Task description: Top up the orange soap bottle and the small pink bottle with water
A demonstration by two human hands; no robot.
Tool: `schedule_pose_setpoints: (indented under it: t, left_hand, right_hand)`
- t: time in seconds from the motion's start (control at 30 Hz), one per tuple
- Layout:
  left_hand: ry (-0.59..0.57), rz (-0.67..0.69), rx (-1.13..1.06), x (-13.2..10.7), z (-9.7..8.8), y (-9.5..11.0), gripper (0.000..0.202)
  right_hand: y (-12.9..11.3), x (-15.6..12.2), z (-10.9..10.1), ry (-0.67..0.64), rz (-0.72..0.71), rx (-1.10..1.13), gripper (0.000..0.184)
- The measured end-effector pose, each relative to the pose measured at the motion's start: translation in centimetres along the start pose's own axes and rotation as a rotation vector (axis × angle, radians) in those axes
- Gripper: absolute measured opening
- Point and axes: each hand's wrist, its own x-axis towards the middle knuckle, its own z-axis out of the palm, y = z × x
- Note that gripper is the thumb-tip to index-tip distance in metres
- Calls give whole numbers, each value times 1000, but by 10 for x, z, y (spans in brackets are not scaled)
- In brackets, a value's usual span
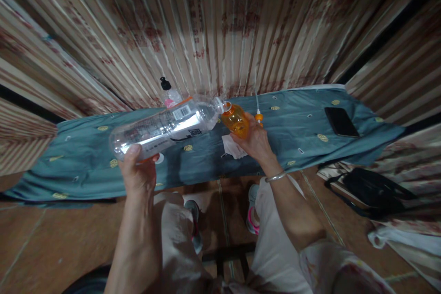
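My left hand (138, 171) is closed round the base of a large clear plastic bottle (165, 127), held tipped on its side with its open neck pointing right. The neck meets the mouth of a small orange bottle (235, 120), which my right hand (255, 141) grips and tilts toward it. Both bottles are held above a table draped in a blue-green patterned cloth (296, 124). A silver bangle (274, 177) circles my right wrist.
A small pump bottle with a black top (168, 92) stands behind the clear bottle. A white tissue (232, 147), an orange cap with a white tube (258, 114) and a black phone (341, 121) lie on the cloth. A black bag (372, 190) sits at right on the floor.
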Motion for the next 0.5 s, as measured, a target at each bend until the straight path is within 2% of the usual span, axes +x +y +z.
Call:
schedule_pose_setpoints:
  t: [0.5]
  left_hand:
    - [-4,-4,-9,-1,1,2,46]
  right_hand:
    - [1,0,-1,-13,1,15,69]
